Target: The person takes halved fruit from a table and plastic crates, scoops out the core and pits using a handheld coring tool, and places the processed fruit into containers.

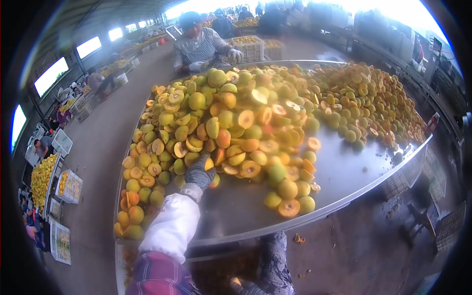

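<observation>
A crate (73, 195) on the left is holding yellow fruit (66, 183); a far crate (250, 52) is brimming too. My left grip (200, 172) is pointing forward, touching the fruit pile (236, 132) on the surface (223, 214); my right grip (249, 289) is hanging below the near edge. Whether either is grasping fruit, I cannot tell.

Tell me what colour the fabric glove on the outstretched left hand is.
The fabric glove is dark grey, shown best in the head view.
</observation>
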`<state>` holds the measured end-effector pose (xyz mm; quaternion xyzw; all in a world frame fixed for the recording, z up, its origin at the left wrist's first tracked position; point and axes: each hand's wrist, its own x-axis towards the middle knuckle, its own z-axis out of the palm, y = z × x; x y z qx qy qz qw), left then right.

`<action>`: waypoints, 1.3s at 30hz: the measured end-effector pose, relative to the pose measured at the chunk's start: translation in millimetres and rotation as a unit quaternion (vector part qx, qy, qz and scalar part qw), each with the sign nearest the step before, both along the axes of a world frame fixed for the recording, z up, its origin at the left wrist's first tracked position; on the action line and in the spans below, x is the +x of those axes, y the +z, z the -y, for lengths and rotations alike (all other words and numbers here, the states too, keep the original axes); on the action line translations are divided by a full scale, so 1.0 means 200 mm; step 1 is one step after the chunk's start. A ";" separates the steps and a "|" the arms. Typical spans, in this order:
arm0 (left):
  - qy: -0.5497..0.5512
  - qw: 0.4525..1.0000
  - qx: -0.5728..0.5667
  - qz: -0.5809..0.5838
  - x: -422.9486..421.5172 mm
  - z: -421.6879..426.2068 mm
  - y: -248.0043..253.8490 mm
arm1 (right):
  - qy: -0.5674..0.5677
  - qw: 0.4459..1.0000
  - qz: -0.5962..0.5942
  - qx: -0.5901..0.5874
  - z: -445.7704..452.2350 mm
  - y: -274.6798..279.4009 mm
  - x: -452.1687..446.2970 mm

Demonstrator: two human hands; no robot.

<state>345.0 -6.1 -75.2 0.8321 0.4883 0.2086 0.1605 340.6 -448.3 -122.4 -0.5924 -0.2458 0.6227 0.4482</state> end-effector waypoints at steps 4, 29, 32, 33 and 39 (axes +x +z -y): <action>-0.072 0.892 -0.356 0.271 -0.28 0.53 0.48 | -0.141 0.961 -0.237 -0.015 -0.08 -0.09 0.08; 0.072 0.548 -0.495 0.671 -0.76 1.72 0.15 | 0.064 0.886 0.380 0.259 0.03 0.52 -0.06; 0.078 0.508 -0.538 0.668 -0.75 1.77 0.18 | 0.086 0.888 0.387 0.235 0.03 0.53 -0.08; 0.084 0.587 -0.493 0.636 -0.75 1.79 0.19 | 0.084 0.888 0.386 0.234 0.02 0.56 -0.08; 0.142 0.792 -0.212 0.555 -0.66 1.91 0.29 | 0.114 0.942 0.277 0.152 0.02 0.48 -0.11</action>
